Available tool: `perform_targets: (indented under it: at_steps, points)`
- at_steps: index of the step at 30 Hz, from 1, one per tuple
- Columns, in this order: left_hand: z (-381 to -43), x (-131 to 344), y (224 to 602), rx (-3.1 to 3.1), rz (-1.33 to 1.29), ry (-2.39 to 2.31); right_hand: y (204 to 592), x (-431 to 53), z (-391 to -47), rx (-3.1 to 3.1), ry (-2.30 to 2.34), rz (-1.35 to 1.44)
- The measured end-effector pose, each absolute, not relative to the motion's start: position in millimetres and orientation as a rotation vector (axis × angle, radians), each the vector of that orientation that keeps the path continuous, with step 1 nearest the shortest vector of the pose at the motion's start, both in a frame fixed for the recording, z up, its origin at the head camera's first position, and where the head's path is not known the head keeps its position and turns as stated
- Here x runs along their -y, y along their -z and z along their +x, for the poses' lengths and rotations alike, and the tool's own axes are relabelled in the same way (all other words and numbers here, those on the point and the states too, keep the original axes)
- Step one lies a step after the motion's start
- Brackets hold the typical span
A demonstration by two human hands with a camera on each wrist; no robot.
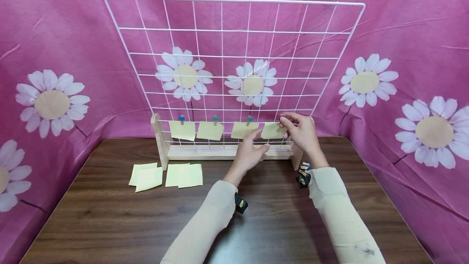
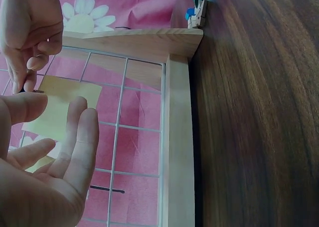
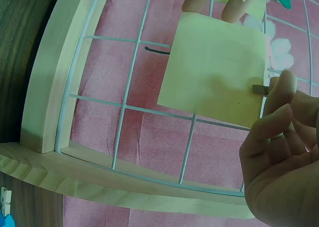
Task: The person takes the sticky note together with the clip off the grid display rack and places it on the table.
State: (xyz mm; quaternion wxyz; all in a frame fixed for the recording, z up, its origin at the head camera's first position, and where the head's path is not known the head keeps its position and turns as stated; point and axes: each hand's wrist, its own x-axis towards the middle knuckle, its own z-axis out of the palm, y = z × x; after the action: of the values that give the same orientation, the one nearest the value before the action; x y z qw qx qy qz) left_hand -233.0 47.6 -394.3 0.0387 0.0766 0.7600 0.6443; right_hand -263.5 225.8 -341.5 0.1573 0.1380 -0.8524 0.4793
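My right hand pinches a small clothespin between thumb and fingers; most of it is hidden, with its tip over the upper edge of a yellow sticky note. That note lies against the lower part of a white wire grid. Beside it, my left hand is held with fingers extended, the fingertips overlapping the note in the left wrist view. Further left along the same wire hang three more notes, each under a heart-topped clothespin: one blue, two teal.
The grid stands in a wooden base on a dark wood table. Loose sticky notes lie in two overlapping groups at the front left. Several loose clothespins sit by the right foot. A pink flowered cloth surrounds the table.
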Motion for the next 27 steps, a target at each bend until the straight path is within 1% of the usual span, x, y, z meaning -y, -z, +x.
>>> perform_targets:
  at_steps: [10,27]
  points:
    - [-232.4,-52.4,394.2,-2.285,0.216,-2.023,342.7,-226.0,-261.6,2.414,-1.428,0.396]
    - [-234.3,-58.1,399.8,-2.164,0.204,-2.138,345.7,-223.6,-262.6,2.402,-1.481,0.302]
